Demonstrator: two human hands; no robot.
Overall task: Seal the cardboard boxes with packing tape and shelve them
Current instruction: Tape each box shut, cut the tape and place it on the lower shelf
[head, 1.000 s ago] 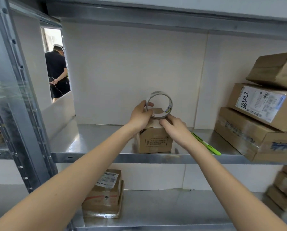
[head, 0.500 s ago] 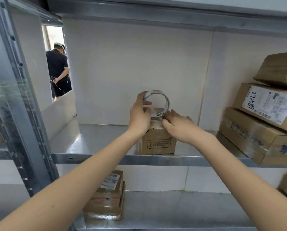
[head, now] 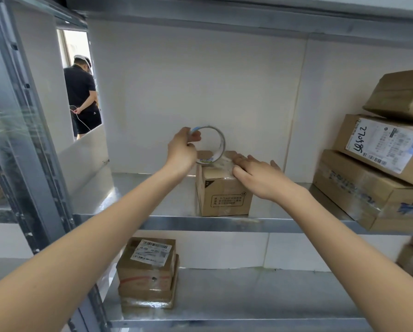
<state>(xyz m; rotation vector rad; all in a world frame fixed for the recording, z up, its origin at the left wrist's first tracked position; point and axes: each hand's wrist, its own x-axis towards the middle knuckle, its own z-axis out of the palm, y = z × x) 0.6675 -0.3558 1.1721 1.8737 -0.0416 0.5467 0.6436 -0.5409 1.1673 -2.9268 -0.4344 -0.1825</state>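
A small brown cardboard box [head: 225, 197] stands on the middle metal shelf [head: 172, 222], near its front edge. On the box's top rests a thin roll of clear packing tape [head: 218, 142], standing on edge. My left hand [head: 182, 152] grips the roll's left side between thumb and fingers. A stretch of clear tape lies over the box's top right. My right hand [head: 258, 173] lies flat on that tape, fingers straight, pressing it onto the box's top and right edge.
Several taped cardboard boxes [head: 378, 164] are stacked at the shelf's right end. Two stacked boxes [head: 148, 271] sit on the lower shelf, more boxes at its far right. A steel upright [head: 28, 140] stands at left. A person [head: 82, 97] stands behind the rack.
My left hand has shifted its grip to the roll's upper left. My right hand has opened flat and slid right across the box's top. The view has drifted left.
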